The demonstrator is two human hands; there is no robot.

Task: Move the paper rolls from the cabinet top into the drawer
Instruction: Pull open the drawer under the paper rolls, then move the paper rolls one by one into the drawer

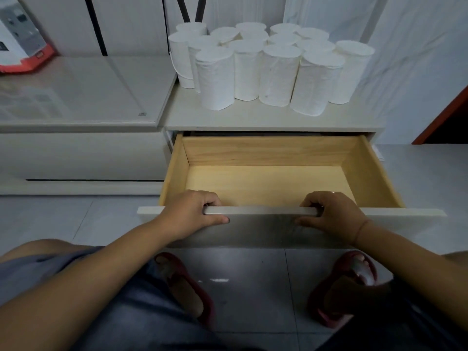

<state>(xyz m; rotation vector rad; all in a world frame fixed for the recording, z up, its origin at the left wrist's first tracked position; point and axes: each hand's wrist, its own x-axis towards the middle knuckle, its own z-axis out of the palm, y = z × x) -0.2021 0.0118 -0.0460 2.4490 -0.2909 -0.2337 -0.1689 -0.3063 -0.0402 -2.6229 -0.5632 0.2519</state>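
Note:
Several white paper rolls (276, 74) stand upright in a tight cluster on the white cabinet top (253, 117). Below it the wooden drawer (266, 183) is pulled out and holds nothing. A long metal handle (260, 211) runs along the drawer's white front. My left hand (195, 214) grips the handle's left end, fingers curled over it and thumb under. My right hand (329, 214) grips the handle's right end the same way.
A lower white unit with a glass top (76, 97) stands to the left, with a red and white box (22, 39) at its back. White curtain (410, 59) hangs at the right. My knees and red slippers (184, 287) are on the tiled floor below the drawer.

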